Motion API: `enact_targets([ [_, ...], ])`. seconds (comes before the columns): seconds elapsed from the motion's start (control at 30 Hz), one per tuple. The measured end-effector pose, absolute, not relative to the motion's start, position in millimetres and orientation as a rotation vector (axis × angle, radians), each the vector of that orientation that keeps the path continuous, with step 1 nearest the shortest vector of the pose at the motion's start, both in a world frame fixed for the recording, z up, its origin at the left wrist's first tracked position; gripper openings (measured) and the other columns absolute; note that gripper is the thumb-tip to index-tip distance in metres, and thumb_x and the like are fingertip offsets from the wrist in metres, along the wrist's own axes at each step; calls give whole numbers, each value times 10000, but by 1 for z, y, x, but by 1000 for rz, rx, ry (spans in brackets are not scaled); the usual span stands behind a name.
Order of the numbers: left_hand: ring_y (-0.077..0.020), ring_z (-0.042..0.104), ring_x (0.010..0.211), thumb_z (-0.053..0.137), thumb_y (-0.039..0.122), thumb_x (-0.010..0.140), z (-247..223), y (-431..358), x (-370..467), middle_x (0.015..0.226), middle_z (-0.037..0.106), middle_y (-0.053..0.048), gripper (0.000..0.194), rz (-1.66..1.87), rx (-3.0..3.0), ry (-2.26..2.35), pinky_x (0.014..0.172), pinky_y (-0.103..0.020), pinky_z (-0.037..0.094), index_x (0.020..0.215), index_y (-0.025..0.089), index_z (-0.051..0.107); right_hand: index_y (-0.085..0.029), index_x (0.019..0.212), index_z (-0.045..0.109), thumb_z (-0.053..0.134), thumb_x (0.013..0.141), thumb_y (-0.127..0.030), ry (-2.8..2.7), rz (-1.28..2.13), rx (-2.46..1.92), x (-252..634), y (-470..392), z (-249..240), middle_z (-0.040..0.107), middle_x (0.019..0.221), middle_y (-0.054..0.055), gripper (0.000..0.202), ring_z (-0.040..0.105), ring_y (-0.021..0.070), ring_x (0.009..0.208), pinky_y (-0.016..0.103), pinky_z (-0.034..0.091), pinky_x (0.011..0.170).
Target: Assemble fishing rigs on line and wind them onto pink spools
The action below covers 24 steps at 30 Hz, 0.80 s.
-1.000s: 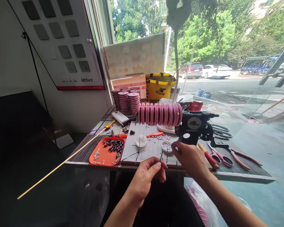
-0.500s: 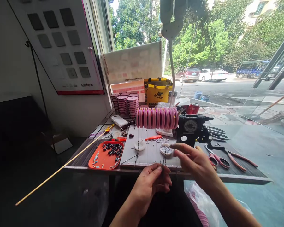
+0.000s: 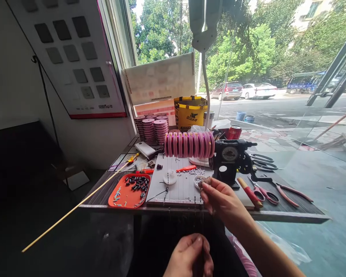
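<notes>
My left hand [image 3: 192,254] is low in front of the table edge, its fingers pinched round a thin dark line hanging from above. My right hand [image 3: 219,196] is closed in a pinch beside the small white dish of beads [image 3: 198,181]; what its fingertips hold is too small to make out. Thin lines run down from the row of pink spools [image 3: 189,145] over a white board [image 3: 157,194]. A round white disc [image 3: 170,177] and an orange cutter [image 3: 186,168] lie on the board near loose pale beads [image 3: 200,171].
On the left, an orange tray [image 3: 119,196] holds dark and metallic parts, with a long wooden stick [image 3: 75,207] beside it. A black winding device [image 3: 230,157], scissors [image 3: 265,194] and pliers [image 3: 291,194] stand or lie on the right. A yellow bag [image 3: 191,115] is behind.
My left hand has moved down, below the table edge. My right hand has come left and down and its fingers have closed. The view has shifted slightly.
</notes>
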<state>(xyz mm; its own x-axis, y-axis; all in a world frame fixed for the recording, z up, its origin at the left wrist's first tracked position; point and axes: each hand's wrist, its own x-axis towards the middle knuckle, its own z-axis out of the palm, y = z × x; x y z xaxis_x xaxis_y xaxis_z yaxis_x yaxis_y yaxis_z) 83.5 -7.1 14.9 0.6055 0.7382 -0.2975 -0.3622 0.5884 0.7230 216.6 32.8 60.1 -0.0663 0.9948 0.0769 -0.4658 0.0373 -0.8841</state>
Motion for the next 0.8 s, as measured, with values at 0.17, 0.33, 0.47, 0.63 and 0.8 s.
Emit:
enact_targets([
  [0.17, -65, 431, 275, 625, 426, 673, -5, -15, 70, 403, 571, -13, 308, 697, 621, 583, 305, -173, 251, 620, 138, 529, -168, 693, 472, 644, 695, -385, -935, 1425, -796, 219, 35, 60, 485, 481, -64, 277, 356, 34, 334, 174, 219, 353],
  [0.33, -72, 456, 285, 642, 442, 645, -22, -19, 58, 397, 596, -26, 323, 672, 586, 630, 318, -167, 251, 603, 141, 534, -169, 699, 466, 652, 682, -375, -901, 1431, -830, 219, 36, 54, 478, 476, -66, 278, 356, 34, 341, 174, 204, 361],
  [0.47, -74, 452, 284, 649, 450, 629, -30, -24, 53, 394, 601, -28, 328, 676, 563, 654, 319, -171, 237, 604, 140, 544, -172, 702, 466, 648, 682, -375, -894, 1424, -863, 219, 36, 53, 479, 489, -62, 273, 357, 36, 348, 178, 200, 368],
  [0.63, -68, 432, 276, 647, 472, 616, -35, -27, 54, 378, 586, -27, 350, 673, 565, 650, 319, -174, 204, 590, 140, 537, -177, 690, 462, 664, 656, -401, -896, 1409, -891, 219, 36, 55, 467, 481, -63, 303, 352, 45, 351, 187, 194, 372],
  [0.8, -67, 431, 282, 629, 462, 650, -44, -27, 54, 390, 596, -34, 339, 680, 567, 618, 321, -171, 205, 605, 134, 554, -178, 699, 468, 664, 658, -392, -881, 1417, -875, 219, 36, 54, 473, 475, -64, 293, 356, 46, 352, 188, 191, 377],
])
